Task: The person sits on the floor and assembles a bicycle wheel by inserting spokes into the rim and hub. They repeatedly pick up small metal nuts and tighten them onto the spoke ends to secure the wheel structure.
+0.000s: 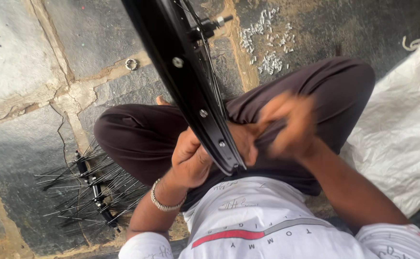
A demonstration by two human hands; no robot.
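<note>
Two hands meet at our lap: our left hand [191,160] grips the black metal wheel rim [186,72], which slants up over our knees; our right hand [289,125] is blurred, its grasp impossible to tell. Hubs with spokes [87,184] lie on the stone floor [18,57] near its left edge.

Black spoked wheel rim [186,76], upright on edge, slanting across the lap
</note>
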